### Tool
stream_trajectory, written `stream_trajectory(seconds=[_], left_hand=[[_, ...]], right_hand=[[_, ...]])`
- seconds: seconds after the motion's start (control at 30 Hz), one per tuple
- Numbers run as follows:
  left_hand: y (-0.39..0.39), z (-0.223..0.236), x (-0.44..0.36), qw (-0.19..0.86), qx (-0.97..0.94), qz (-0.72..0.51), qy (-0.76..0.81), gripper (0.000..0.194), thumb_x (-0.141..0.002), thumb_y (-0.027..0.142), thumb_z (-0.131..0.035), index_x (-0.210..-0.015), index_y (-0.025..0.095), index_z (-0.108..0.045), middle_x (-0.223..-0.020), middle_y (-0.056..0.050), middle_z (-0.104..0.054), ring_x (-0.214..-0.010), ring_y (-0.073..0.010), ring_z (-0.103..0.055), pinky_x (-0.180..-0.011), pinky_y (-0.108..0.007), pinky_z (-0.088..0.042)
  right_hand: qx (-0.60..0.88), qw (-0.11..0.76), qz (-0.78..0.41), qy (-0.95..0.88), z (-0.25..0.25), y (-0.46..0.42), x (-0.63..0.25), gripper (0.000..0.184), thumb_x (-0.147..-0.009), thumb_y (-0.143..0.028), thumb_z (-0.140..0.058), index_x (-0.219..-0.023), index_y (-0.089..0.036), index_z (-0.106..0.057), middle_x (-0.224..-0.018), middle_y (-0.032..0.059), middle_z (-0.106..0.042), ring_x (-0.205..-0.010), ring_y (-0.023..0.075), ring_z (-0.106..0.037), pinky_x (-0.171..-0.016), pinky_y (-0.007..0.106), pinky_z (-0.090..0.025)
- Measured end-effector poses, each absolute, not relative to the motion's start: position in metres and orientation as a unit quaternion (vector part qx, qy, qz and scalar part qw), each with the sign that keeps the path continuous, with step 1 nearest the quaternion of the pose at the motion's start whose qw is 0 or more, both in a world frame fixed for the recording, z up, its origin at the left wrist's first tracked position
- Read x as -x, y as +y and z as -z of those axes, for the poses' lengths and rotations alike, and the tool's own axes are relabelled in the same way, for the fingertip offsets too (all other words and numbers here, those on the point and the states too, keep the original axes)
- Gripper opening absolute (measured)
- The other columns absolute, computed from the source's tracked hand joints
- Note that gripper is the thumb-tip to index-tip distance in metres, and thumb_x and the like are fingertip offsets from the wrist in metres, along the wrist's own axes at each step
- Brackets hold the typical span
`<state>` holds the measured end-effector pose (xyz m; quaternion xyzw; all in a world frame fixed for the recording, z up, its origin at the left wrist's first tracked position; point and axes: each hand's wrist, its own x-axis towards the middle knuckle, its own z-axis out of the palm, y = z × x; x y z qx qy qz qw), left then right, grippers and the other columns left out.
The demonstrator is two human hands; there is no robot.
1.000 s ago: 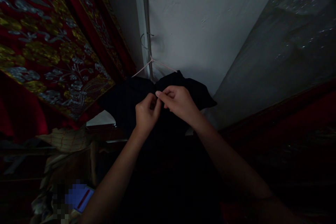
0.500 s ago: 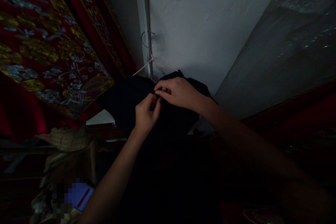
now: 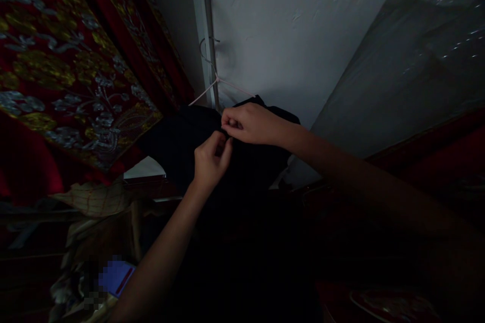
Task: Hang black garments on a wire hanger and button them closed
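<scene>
A dark garment [image 3: 178, 133] hangs by its shoulders on a thin pale hanger [image 3: 217, 79], whose metal hook rises by a narrow upright strip on the wall. My left hand [image 3: 212, 155] pinches the cloth at the garment's upper front, thumb against curled fingers. Just above it, my right hand [image 3: 246, 122] comes in from the right with its fingertips pressed together at the neck opening. Any zip pull or fastener between the fingertips is too dark and too small to make out. The lower part of the garment fades into shadow.
Red cloth with gold and silver embroidery [image 3: 76, 70] hangs at the left. A pale wall [image 3: 288, 25] stands behind, with clear plastic sheeting [image 3: 409, 70] at the right. Lower left are a checked cloth bundle [image 3: 98, 199] and a blue rectangular thing [image 3: 119, 277].
My right hand has moved up and left to the neck opening, its forearm swinging out flatter to the right. My left hand keeps its pinch at nearly the same place.
</scene>
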<state>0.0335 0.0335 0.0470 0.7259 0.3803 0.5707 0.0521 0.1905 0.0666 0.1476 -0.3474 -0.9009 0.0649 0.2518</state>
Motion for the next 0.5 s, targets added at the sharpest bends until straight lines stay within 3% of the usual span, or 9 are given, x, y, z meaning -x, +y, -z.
stream_trajectory(seconds=[0.2,0.5], left_hand=[[0.031,-0.046,-0.031,0.073,-0.722,-0.572,0.383,0.017,-0.093,0.023,-0.060,-0.079,0.020,-0.052,-0.066,0.005,-0.052,-0.056,-0.0084,-0.050,-0.055,-0.020,-0.038],[0.032,-0.052,-0.035,0.109,-0.705,-0.592,0.377,0.022,-0.091,0.025,-0.061,-0.074,0.020,-0.050,-0.058,0.007,-0.046,-0.049,-0.0073,-0.043,-0.049,-0.020,-0.032]], right_hand=[[0.349,0.242,0.007,-0.905,-0.140,0.064,-0.191,0.008,-0.088,-0.014,-0.057,-0.092,-0.017,-0.063,-0.075,0.0024,-0.064,-0.064,0.0145,-0.050,-0.063,0.029,-0.030],[0.318,0.230,0.101,-0.914,-0.128,0.072,-0.193,0.016,-0.095,-0.020,-0.048,-0.101,-0.013,-0.061,-0.084,0.0070,-0.067,-0.071,0.0179,-0.056,-0.067,0.032,-0.033]])
